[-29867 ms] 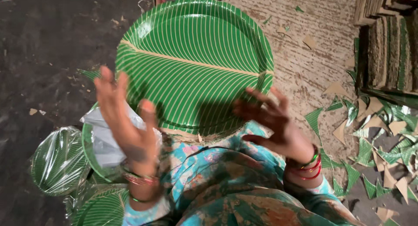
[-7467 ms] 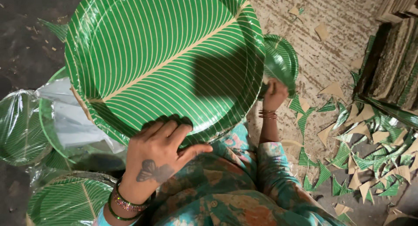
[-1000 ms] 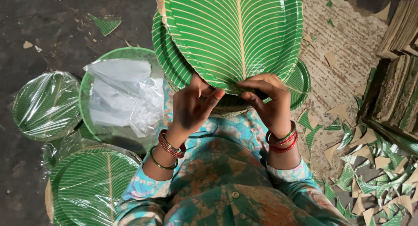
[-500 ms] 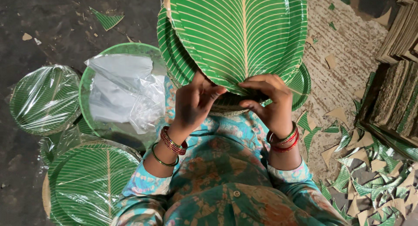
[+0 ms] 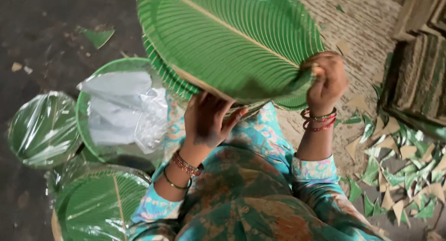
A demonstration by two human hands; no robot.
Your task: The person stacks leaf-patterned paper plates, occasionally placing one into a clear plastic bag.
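Observation:
I hold a stack of round green paper plates [image 5: 232, 41] with a pale leaf-vein print, tilted up in front of me over my lap. My left hand [image 5: 210, 122] supports the stack's lower edge from beneath, fingers spread against the underside. My right hand [image 5: 327, 80] grips the stack's right rim, fingers curled over it. Both wrists carry bangles. The plates hide part of my fingers and the ground beyond.
A green plate pile topped with loose clear plastic bags [image 5: 123, 111] lies left of my lap. A plastic-wrapped plate pack [image 5: 42, 129] sits farther left, another [image 5: 100, 206] at lower left. Green and tan paper offcuts [image 5: 399, 176] litter the right. Stacked sheets [image 5: 418, 59] stand at upper right.
The plate stack has tilted and swung rightward. My right hand has slid from the bottom edge to the right rim, while my left hand stays under the lower edge.

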